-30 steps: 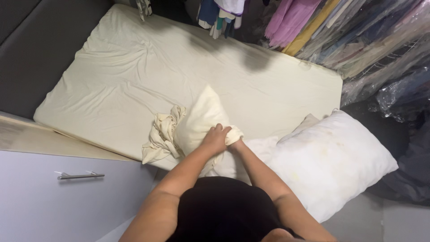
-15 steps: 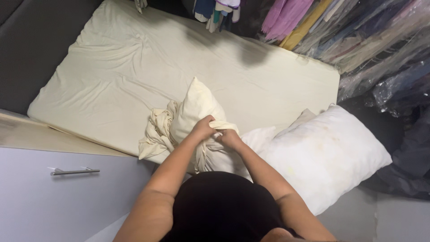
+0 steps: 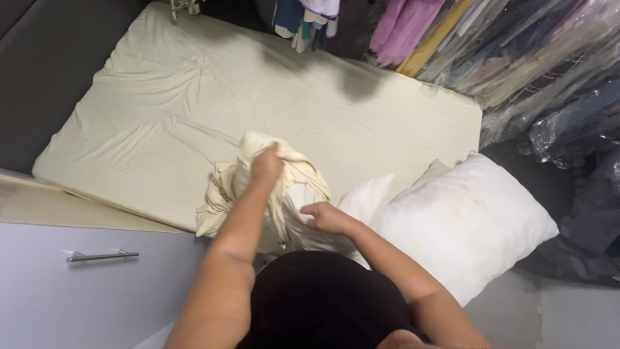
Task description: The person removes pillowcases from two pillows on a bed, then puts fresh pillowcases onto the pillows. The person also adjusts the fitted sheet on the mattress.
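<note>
Cream cotton pillowcase (image 3: 290, 178): bunched around a pillow at centre frame, on the near edge of the mattress (image 3: 161, 123); soft, light and limp by the look of it, likely to slide and crumple.
Left hand (image 3: 266, 165): clenched on a gathered fold of the pillowcase at its top.
Right hand (image 3: 323, 216): pressed against the white pillow (image 3: 310, 226) lower down, fingers curled; a full grasp cannot be told.
Best hold: judged to be the open hem, gathered in a fist, since the filling yields under pressure.
Second pillow (image 3: 465, 226): bare, white, stained, at right of frame.
Drawer handle (image 3: 102, 256): lower left.
</note>
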